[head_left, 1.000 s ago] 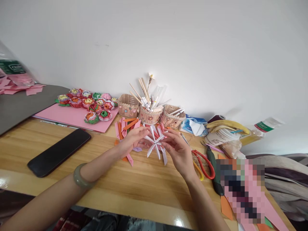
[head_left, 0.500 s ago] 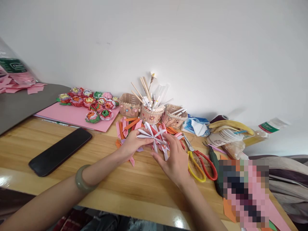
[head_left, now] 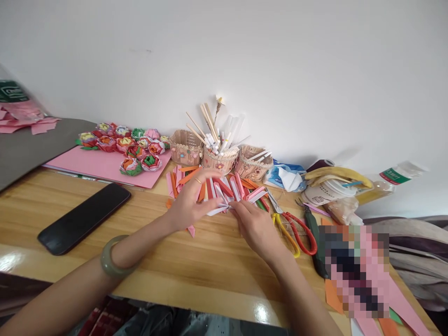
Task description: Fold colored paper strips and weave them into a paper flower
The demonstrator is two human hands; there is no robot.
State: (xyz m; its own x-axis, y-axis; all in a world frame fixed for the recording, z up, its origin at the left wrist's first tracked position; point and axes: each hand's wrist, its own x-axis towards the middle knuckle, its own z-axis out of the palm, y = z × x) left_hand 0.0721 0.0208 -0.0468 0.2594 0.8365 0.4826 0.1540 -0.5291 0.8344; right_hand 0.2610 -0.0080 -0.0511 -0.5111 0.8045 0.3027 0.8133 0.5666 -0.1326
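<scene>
A bundle of folded white paper strips, fanned out like petals, is between my hands above the wooden table. My right hand pinches it near its centre, the fingers closed together. My left hand curves over its left side with thumb and fingers apart. The thumb tip is close to the white paper; whether it touches is hard to tell. Behind and beneath lie folded paper strips in pink, red and orange. Part of the white bundle is hidden by my hands.
Scissors with red and yellow handles lie right of my right hand, beside a dark green glue gun. Three decorated baskets stand behind. Paper flowers sit on pink sheets. A black phone-like object lies left.
My left hand has loosened from the white strips and spread over them. My right hand has closed from an open pose into a pinch at their centre. The strips now sit lower and tilted.
</scene>
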